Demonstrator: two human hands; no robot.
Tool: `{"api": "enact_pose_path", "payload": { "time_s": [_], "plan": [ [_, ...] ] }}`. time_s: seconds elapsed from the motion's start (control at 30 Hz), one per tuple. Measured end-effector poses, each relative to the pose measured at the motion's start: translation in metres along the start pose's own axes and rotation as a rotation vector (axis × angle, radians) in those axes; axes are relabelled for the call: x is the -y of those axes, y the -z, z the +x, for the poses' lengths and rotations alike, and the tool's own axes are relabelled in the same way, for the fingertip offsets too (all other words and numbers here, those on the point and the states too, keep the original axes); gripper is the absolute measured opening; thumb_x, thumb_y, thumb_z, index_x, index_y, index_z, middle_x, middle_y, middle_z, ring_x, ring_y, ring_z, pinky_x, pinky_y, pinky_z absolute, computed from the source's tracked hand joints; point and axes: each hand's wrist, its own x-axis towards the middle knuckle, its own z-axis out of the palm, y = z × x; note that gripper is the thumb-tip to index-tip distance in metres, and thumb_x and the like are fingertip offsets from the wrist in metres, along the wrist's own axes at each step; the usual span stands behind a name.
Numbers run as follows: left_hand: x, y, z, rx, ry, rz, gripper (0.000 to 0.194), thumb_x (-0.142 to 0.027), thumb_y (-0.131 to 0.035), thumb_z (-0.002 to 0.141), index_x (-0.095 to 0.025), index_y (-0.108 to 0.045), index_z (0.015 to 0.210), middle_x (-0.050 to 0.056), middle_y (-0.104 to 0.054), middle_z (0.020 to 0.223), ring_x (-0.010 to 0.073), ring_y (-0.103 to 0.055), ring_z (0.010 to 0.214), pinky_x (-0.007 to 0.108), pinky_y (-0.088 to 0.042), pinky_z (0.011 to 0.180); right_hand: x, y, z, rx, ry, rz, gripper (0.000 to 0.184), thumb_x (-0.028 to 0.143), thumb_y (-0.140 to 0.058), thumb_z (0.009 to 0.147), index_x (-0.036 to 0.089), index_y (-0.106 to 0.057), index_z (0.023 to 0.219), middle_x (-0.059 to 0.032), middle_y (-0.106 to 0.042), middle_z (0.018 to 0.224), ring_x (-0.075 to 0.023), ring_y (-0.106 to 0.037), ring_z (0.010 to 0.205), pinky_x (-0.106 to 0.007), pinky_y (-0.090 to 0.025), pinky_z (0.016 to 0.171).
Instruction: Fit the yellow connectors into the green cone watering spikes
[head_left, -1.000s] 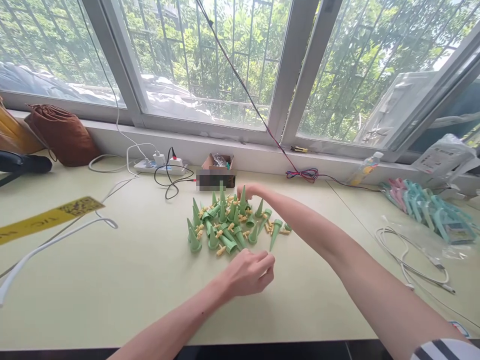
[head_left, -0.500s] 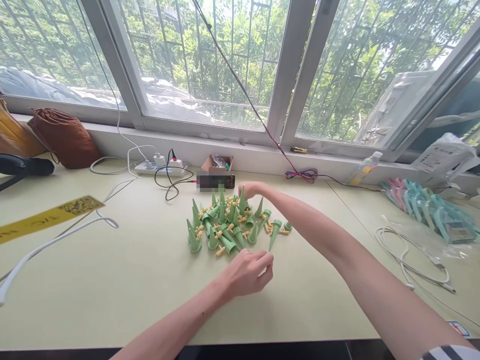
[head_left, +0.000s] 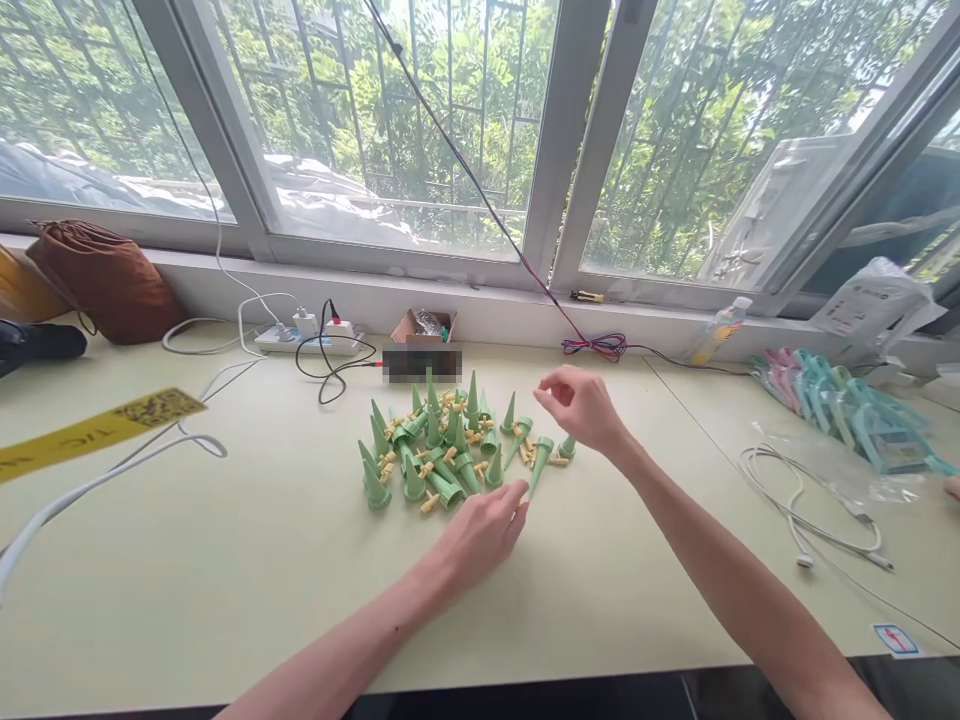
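Several green plastic cone-shaped spikes (head_left: 373,488) stand and lie in a heap, mixed with small yellow tap-like valves (head_left: 430,503). My left hand (head_left: 484,530) is closed at the near edge of the heap, beside the tip of a lying green spike (head_left: 541,458). A hint of something yellowish shows under its fingers, too small to name. Just right of the heap, my right hand (head_left: 586,408) is raised over the table with thumb and fingers curled together. Whatever its fingertips pinch, if anything, is too small to make out.
Behind the heap stand a small cardboard box (head_left: 409,328) and a power strip (head_left: 307,342). A yellow tag (head_left: 97,432) hangs at left. White cables (head_left: 795,500), a bottle (head_left: 718,330) and pastel plastic items (head_left: 847,400) lie right. Part of another hand (head_left: 952,487) shows at the right edge.
My right hand has come back from the far side of the heap toward the right and now shows its curled fingers. My left hand stays near the front edge, fingers turned further down.
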Motion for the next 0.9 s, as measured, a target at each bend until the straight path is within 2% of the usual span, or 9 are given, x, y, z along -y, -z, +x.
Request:
{"api": "enact_pose_path", "payload": {
  "time_s": [0.13,0.27,0.47,0.67,0.9],
  "plan": [
    [-0.002,-0.001,0.007,0.022,0.082,-0.018,0.015,-0.022,-0.038,0.099,-0.02,-0.049,0.088,-0.002,-0.055,0.067,0.0142,-0.052,0.054,0.025,-0.035,0.051,-0.017,-0.012,-0.063,0.102,-0.034,0.047,0.013,0.027,-0.057,0.087,0.018,-0.062,0.079,-0.0001,-0.055,0.069,-0.012,-0.048,0.058,-0.025,-0.041,0.059],
    [-0.004,-0.003,0.012,-0.003,0.072,0.007,0.017,-0.021,-0.04,0.098,-0.021,-0.045,0.081,-0.003,-0.05,0.063,0.0138,-0.049,0.05,0.025,-0.031,0.048,-0.032,-0.02,-0.09,0.168,-0.139,0.031,0.014,0.028,-0.055,0.086,0.02,-0.057,0.074,0.0009,-0.051,0.065,-0.0133,-0.046,0.057,-0.026,-0.04,0.058],
    [0.0,-0.006,0.013,-0.038,0.079,0.035,0.018,-0.021,-0.039,0.098,-0.019,-0.051,0.085,-0.001,-0.057,0.065,0.0143,-0.054,0.052,0.025,-0.036,0.049,-0.029,-0.022,-0.099,0.31,-0.262,-0.013,0.012,0.028,-0.053,0.083,0.021,-0.056,0.073,0.0036,-0.047,0.059,-0.0122,-0.043,0.053,-0.025,-0.035,0.055],
    [0.007,-0.012,0.009,-0.088,0.087,0.009,0.022,-0.024,-0.038,0.1,-0.019,-0.058,0.108,0.005,-0.068,0.083,0.0165,-0.065,0.066,0.025,-0.045,0.056,-0.028,-0.022,-0.1,0.356,-0.326,-0.001,0.01,0.027,-0.051,0.082,0.021,-0.056,0.076,0.0061,-0.041,0.053,-0.0119,-0.041,0.051,-0.024,-0.032,0.054],
    [0.01,-0.017,0.004,-0.149,0.054,0.008,0.022,-0.021,-0.041,0.099,-0.019,-0.054,0.116,0.003,-0.067,0.089,0.0118,-0.058,0.057,0.024,-0.046,0.057,-0.032,-0.024,-0.101,0.358,-0.35,0.046,0.011,0.029,-0.052,0.081,0.021,-0.056,0.076,0.0067,-0.041,0.051,-0.0114,-0.039,0.048,-0.024,-0.03,0.053]
  ]
}}
